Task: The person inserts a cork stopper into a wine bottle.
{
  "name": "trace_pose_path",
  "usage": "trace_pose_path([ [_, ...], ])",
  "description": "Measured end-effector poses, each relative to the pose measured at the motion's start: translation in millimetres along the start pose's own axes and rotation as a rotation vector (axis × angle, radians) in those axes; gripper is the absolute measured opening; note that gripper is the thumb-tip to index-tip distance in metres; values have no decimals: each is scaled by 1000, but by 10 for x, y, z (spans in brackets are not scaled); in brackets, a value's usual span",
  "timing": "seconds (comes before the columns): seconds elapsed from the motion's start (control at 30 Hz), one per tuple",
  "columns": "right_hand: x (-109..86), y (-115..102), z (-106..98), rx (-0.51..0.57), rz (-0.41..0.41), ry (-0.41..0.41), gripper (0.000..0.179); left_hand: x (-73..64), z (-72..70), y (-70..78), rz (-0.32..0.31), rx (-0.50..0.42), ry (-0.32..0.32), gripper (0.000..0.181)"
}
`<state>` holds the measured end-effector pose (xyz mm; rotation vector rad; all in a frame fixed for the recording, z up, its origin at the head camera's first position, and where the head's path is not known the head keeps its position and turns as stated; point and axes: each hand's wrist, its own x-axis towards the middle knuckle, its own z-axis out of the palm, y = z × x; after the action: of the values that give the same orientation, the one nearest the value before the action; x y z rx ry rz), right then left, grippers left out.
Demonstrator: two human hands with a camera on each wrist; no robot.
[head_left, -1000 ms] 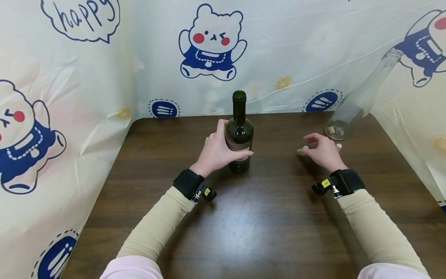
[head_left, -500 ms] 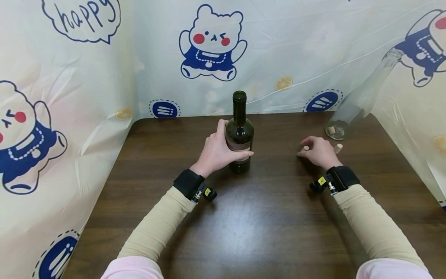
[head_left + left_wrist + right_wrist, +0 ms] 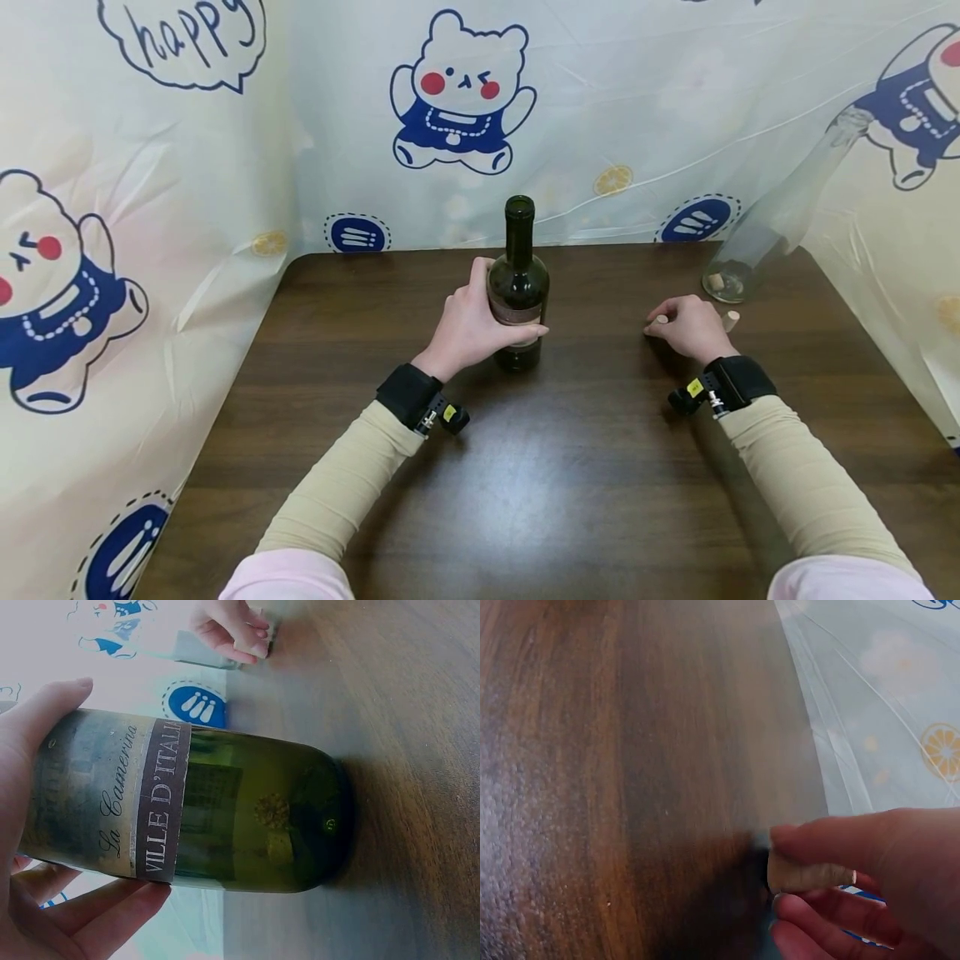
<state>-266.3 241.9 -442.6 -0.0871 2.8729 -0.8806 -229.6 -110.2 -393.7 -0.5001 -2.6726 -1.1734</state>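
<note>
My left hand (image 3: 480, 325) grips a green wine bottle (image 3: 517, 292) round its body, thumb across the front. The bottle stands upright on the table, its mouth uncovered. In the left wrist view its label (image 3: 161, 799) reads "VILLE D'ITALIA", and small pale shapes show through the glass near the base. Over at the right, my right hand (image 3: 686, 327) pinches a small cork (image 3: 802, 874) between thumb and fingers, low at the tabletop. A second cork (image 3: 731, 320) stands just beyond that hand, partly hidden by it.
A clear glass bottle (image 3: 780, 208) stands at the back right corner, with a small cork-like piece (image 3: 716, 282) seen at its base. The brown wooden table (image 3: 510, 492) meets a printed curtain (image 3: 337, 125) at the back and sides.
My right hand has moved slightly down and left and its fingers have closed on the cork, uncovering more of the second cork. The left hand keeps its grip on the wine bottle.
</note>
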Motion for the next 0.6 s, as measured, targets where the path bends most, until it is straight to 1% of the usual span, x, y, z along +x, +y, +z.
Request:
trace_pose_path([
  [0.2, -15, -44, -25, 11, -39, 26, 44, 0, -1, 0, 0, -2, 8, 98],
  [0.33, -15, -91, -33, 23, -60, 20, 45, 4, 2, -5, -7, 0, 8, 99],
  [0.5, -13, -118, -39, 31, -49, 8, 47, 5, 7, -6, -12, -2, 2, 98],
  [0.6, -6, -119, -39, 34, -61, 0, 49, 3, 8, -7, -15, -2, 0, 98],
])
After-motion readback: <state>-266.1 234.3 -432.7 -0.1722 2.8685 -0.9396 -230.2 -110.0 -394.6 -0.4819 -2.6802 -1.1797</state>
